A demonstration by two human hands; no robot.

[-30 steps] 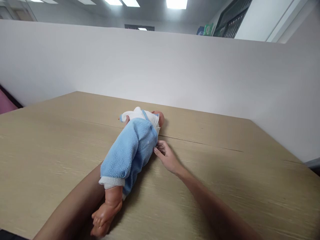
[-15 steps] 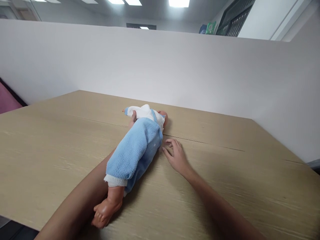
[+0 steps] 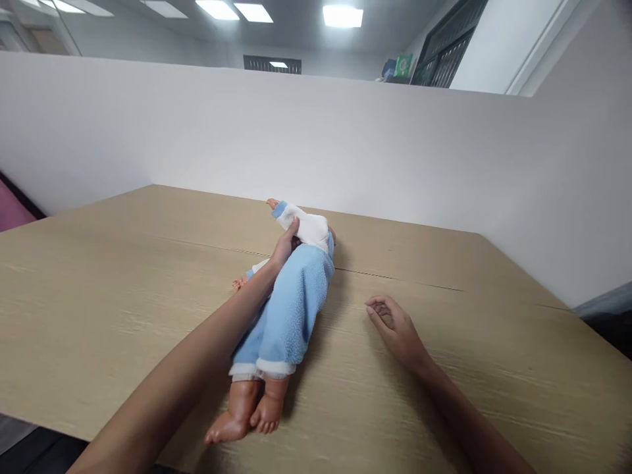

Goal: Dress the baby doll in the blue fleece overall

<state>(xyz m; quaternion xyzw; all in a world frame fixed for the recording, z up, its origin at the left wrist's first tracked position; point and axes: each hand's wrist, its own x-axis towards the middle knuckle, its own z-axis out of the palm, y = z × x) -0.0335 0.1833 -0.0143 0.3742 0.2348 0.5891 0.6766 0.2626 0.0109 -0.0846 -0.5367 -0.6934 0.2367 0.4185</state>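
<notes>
A baby doll (image 3: 291, 303) in blue fleece trousers and a white top lies along the wooden table (image 3: 123, 263), bare feet toward me. My left hand (image 3: 285, 247) grips the doll at its upper body, near the white sleeve; the doll's arm sticks up beyond it. The doll's head is mostly hidden behind the clothing. My right hand (image 3: 397, 329) rests on the table to the doll's right, fingers loosely curled, holding nothing and apart from the doll.
White partition walls (image 3: 345, 145) stand close along the table's far and right sides. A pink object (image 3: 12, 210) shows at the left edge. The table's near edge runs just below the doll's feet.
The doll has been rolled so both legs lie together and one arm points up. My right hand has left the doll's side and moved right. My left hand shifted over the doll's chest.
</notes>
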